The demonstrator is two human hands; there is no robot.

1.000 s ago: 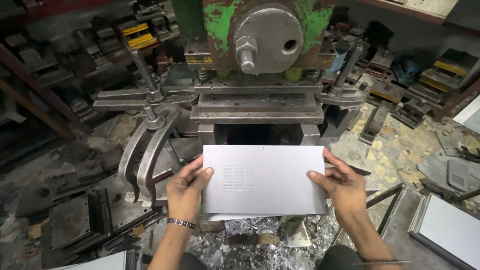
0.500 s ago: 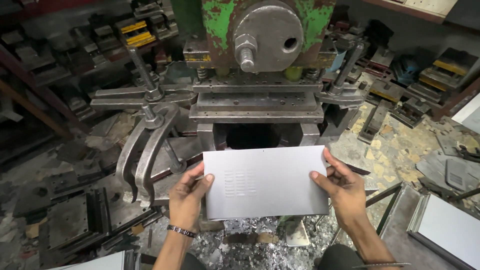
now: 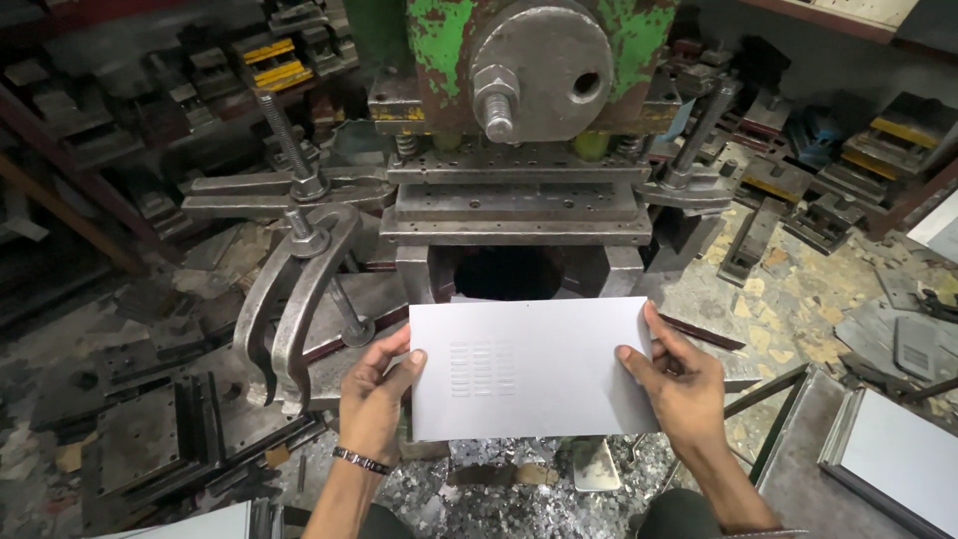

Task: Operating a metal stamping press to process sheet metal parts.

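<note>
Cluttered workshop, green press behind. Thin grey metal sheet with punched slots — likely light, stiff, sharp-edged. Left hand and right hand pinch its side edges — fingers closed.

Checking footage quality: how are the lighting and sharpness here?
Head view: the metal sheet held by the left hand and right hand is bright and sharp, its slots readable; the press is evenly lit; the left shelves stay dim; edges bow slightly.

Both hands — left hand, right hand — hold a slotted metal sheet before the press.
</note>
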